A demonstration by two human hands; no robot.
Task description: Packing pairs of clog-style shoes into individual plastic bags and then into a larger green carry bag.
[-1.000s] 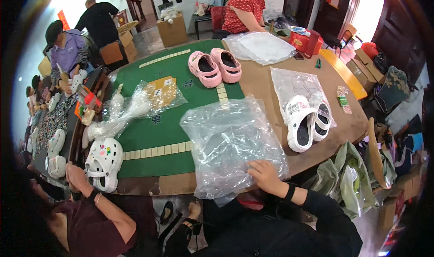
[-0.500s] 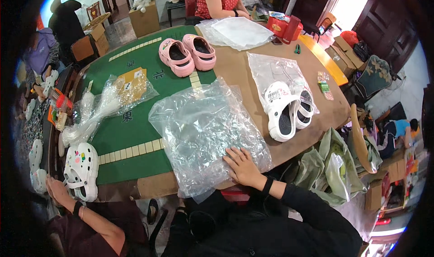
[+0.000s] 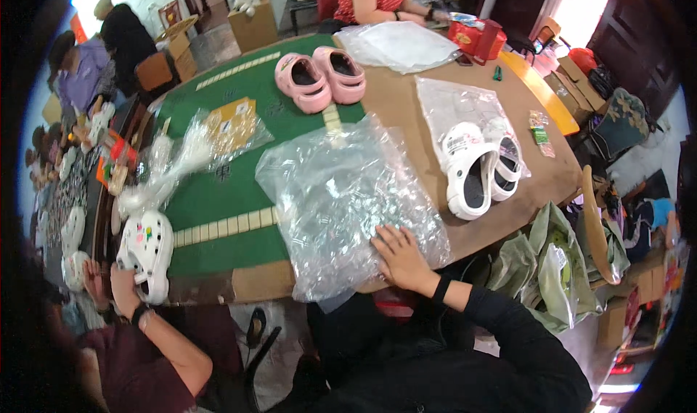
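My right hand (image 3: 400,258) lies flat, fingers spread, on the near edge of a large crumpled clear plastic bag (image 3: 341,195). The bag is spread over the green mat (image 3: 225,188) and the brown table top (image 3: 406,108). A black sleeve and a dark wristband cover my right forearm. My left hand is not in view. To the right of the bag, a pair of white clogs (image 3: 479,166) rests partly on another clear bag (image 3: 465,100). Farther back stands a pair of pink clogs (image 3: 321,77).
At the lower left a co-worker's hands (image 3: 120,289) hold a white clog with charms (image 3: 147,249). Bunched clear bags (image 3: 174,162) and a yellow packet (image 3: 231,124) lie on the mat. More people sit at the far side and left. Green bags (image 3: 559,268) hang at the right.
The view has tilted and shifted, so the table sits differently in frame. My right hand stays pressed on the near edge of the big plastic bag. The co-worker still holds the white clog.
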